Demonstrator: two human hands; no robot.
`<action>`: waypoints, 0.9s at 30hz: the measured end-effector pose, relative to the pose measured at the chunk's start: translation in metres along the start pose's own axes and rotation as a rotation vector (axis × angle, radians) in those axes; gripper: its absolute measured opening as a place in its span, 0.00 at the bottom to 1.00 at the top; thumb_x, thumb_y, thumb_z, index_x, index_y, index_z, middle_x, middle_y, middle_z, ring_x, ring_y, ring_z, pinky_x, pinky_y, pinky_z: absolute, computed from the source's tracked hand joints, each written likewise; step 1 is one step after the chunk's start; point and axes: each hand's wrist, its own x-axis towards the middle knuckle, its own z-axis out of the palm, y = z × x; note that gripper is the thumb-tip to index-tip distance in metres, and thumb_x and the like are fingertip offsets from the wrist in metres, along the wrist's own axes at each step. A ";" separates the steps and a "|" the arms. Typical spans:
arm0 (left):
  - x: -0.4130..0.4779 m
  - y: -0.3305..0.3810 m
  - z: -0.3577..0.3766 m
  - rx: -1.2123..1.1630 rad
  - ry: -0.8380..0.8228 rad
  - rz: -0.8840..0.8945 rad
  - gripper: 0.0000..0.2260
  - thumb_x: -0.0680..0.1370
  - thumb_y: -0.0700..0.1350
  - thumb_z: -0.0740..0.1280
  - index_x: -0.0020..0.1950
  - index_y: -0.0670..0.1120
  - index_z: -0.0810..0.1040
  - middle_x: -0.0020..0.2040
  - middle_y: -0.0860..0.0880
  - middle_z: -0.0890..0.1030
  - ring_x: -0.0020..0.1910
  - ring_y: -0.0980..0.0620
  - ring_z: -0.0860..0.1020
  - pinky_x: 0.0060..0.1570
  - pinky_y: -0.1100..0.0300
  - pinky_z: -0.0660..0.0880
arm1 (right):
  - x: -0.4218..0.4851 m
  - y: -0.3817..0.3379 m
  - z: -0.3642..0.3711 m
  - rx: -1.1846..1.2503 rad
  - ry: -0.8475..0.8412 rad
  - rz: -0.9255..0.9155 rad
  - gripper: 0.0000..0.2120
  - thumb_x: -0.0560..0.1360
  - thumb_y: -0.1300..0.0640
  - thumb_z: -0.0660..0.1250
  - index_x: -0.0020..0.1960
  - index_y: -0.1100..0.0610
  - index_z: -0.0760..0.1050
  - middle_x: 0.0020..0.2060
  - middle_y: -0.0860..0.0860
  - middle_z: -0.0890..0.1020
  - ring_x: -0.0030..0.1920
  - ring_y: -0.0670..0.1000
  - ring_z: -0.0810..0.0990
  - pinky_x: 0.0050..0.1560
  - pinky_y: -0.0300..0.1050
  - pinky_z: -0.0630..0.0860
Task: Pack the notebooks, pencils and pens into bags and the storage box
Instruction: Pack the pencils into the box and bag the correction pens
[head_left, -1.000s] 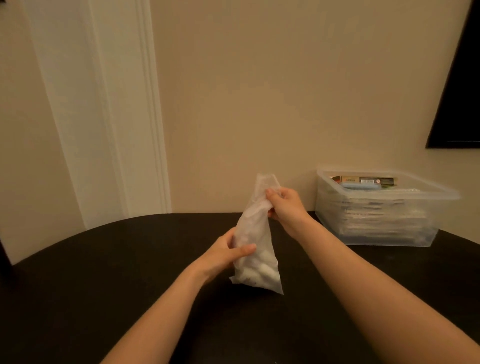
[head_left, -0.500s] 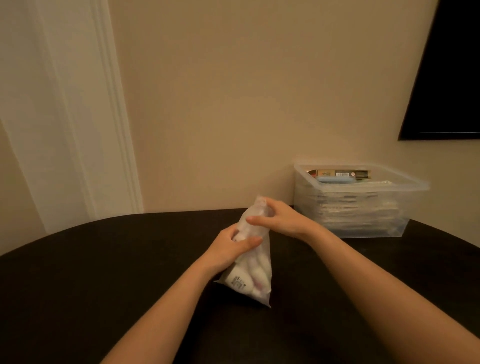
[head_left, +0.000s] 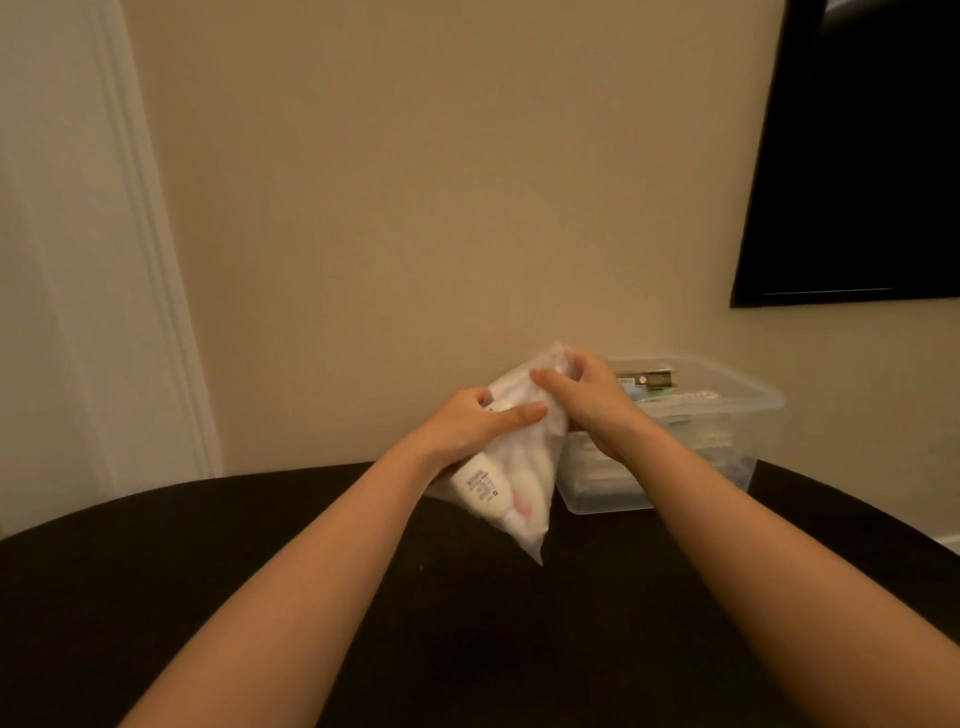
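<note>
Left hand (head_left: 467, 427) and right hand (head_left: 589, 402) grip a bag (head_left: 527, 462) of white items (head_left: 480, 486); storage box (head_left: 756, 397) holds packs (head_left: 647, 379).

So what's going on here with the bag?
A person holds a translucent plastic bag with both hands over the dark table. The left hand grips its middle, the right hand grips its top end, apparently closing it. White items show through, too blurred to identify. The clear storage box, lidless and already holding things, stands on the table to the right.
</note>
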 end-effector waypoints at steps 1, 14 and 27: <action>0.006 0.007 0.004 0.010 0.029 0.002 0.20 0.69 0.58 0.72 0.50 0.45 0.74 0.45 0.46 0.82 0.41 0.49 0.82 0.43 0.54 0.79 | 0.006 0.000 -0.006 -0.020 0.048 -0.006 0.02 0.77 0.60 0.65 0.47 0.58 0.75 0.44 0.57 0.81 0.42 0.52 0.81 0.36 0.47 0.79; 0.081 0.062 0.067 -0.134 -0.039 -0.119 0.23 0.73 0.53 0.71 0.61 0.42 0.69 0.51 0.41 0.79 0.44 0.46 0.82 0.44 0.57 0.80 | 0.091 0.004 -0.124 -0.329 0.688 0.134 0.14 0.79 0.56 0.58 0.58 0.64 0.74 0.57 0.62 0.77 0.58 0.62 0.75 0.56 0.50 0.71; 0.187 0.047 0.159 0.097 0.227 0.019 0.18 0.74 0.53 0.68 0.55 0.46 0.65 0.57 0.44 0.75 0.54 0.43 0.76 0.53 0.53 0.76 | 0.143 0.074 -0.202 -0.275 0.481 0.443 0.23 0.80 0.50 0.53 0.69 0.63 0.66 0.64 0.63 0.72 0.62 0.64 0.73 0.62 0.59 0.73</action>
